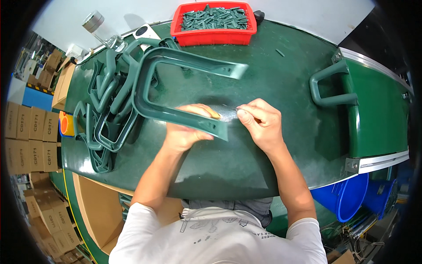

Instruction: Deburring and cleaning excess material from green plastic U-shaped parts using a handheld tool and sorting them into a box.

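We hold one big green handle (140, 86) in our left hand (181, 135). It is bent like a U, and its two ends point to the right. It is up over the table (301, 72), in front of us. Our left fingers wrap around its lower arm, near the end, where we can see small holes. There is something yellow (215, 114) at the tip of one left finger.

Our right hand (263, 125) is just beside the lower end. Its thumb and first finger are pressed together on a thin dark thing (229, 107). It is too small and blurry for us to say what it is.

To our left is a messy pile of green handles (105, 97), all on top of each other. At the back, a red bin (213, 39) is full of little green pieces (215, 20). One loose green piece (280, 53) lies near the bin. A clear jar (107, 37) and a white thing with a dark circle (145, 31) are at the back left.

On our right, another green handle (314, 90) lies at the edge of a flat green belt (380, 114) with metal sides. Below it is a blue tub (351, 198). Brown boxes (37, 125) stand far to our left.
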### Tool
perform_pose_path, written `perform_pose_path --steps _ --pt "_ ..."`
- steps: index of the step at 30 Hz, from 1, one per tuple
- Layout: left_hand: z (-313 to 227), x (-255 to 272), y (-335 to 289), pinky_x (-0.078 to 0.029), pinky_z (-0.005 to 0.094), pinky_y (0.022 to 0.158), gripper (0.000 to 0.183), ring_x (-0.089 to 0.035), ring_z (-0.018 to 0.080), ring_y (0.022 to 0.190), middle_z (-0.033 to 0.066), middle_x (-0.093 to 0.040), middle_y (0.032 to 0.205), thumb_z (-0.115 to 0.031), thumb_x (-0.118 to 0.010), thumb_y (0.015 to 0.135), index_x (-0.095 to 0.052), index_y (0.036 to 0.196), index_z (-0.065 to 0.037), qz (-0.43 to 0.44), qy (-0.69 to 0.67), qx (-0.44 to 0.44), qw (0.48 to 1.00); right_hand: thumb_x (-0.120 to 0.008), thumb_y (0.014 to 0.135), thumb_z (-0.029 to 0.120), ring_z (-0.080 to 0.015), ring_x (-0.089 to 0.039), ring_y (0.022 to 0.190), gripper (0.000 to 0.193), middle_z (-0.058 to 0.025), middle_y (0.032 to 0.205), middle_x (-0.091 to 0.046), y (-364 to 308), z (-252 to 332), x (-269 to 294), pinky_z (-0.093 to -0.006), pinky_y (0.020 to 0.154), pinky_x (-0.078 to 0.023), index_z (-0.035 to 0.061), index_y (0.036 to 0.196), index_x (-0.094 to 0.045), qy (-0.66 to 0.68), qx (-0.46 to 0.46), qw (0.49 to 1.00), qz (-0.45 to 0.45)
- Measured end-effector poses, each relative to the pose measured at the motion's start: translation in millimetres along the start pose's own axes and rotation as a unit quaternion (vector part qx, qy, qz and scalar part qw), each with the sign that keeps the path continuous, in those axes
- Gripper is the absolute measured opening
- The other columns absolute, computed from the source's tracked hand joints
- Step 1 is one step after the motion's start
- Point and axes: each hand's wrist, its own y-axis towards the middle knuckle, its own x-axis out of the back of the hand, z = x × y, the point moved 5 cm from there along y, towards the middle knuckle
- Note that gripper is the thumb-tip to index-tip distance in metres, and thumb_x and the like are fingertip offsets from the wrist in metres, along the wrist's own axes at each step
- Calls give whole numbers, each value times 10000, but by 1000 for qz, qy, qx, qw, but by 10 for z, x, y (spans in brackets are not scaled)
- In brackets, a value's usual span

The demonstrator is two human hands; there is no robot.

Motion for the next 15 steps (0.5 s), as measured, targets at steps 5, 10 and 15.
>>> perform_pose_path --steps 5,10,15 --pt "7 73 -6 -513 400 793 435 -631 272 901 152 -654 920 -68 -843 582 -621 952 -11 -31 -56 12 998 -623 878 294 -80 -509 452 348 -37 533 -570 -74 32 -58 -247 421 -381 2 695 -670 141 -162 966 147" --pt "41 89 -25 -502 363 760 475 -609 244 892 107 -647 910 -131 -869 557 -616 950 -49 -24 -28 23 999 -614 882 321 -70 -484 402 387 -20 474 -545 -84 43 -117 -239 393 -366 18 645 -655 147 -174 951 209" --pt "45 108 -25 -499 365 776 477 -608 242 897 105 -647 914 -129 -867 560 -614 958 -50 -35 -49 23 998 -609 883 331 -77 -486 402 409 -21 455 -525 -96 78 -148 -255 396 -363 26 613 -638 130 -121 954 242"
